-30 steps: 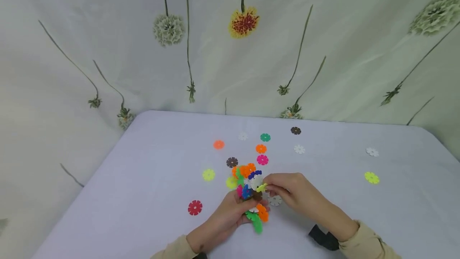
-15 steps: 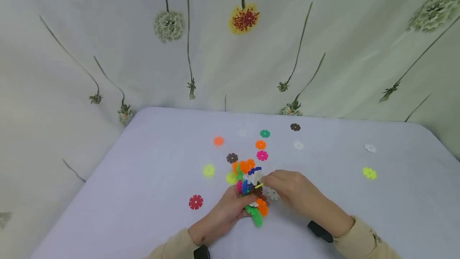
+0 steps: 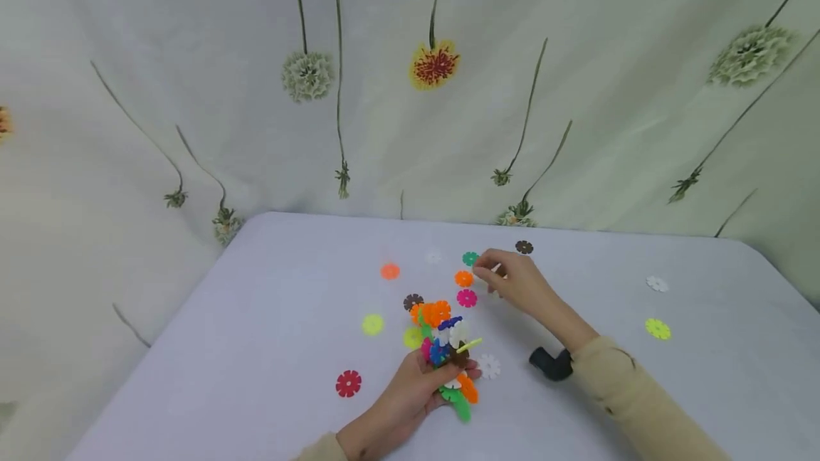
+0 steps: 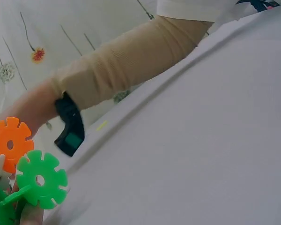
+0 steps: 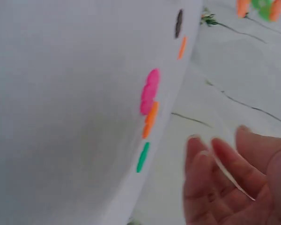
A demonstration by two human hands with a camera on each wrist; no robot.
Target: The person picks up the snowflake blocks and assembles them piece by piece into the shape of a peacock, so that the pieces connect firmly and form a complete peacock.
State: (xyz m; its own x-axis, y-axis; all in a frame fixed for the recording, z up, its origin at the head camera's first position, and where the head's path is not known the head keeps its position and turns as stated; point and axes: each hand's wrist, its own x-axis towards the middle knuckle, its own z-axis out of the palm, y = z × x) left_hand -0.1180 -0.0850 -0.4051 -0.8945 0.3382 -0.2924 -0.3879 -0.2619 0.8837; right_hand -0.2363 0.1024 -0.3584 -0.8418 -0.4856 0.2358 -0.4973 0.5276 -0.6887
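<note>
My left hand (image 3: 410, 384) grips a cluster of interlocked plastic snowflake discs (image 3: 439, 353) low over the table. Orange, green, blue, white, pink and brown discs make it up, and a yellow disc (image 3: 470, 345) stands edge-on at its right side. In the left wrist view a green disc (image 4: 41, 179) and an orange disc (image 4: 10, 144) of this cluster are close up. Farther back, my right hand (image 3: 512, 279) hovers with loosely bent fingers and holds nothing. Nearest to it lie a teal-green disc (image 3: 470, 258) and an orange disc (image 3: 464, 279); a white disc is mostly hidden behind it.
Loose discs lie about the white table: pink (image 3: 467, 298), red (image 3: 348, 383), yellow (image 3: 658, 329), white (image 3: 490, 366), brown (image 3: 524, 247) and several more. A flower-print cloth (image 3: 378, 148) hangs behind the far edge. A black camera mount (image 3: 551, 363) sits at the right wrist.
My right hand has let go of the yellow disc, which stays in the cluster, and has moved away towards the back of the table. The left hand keeps its hold.
</note>
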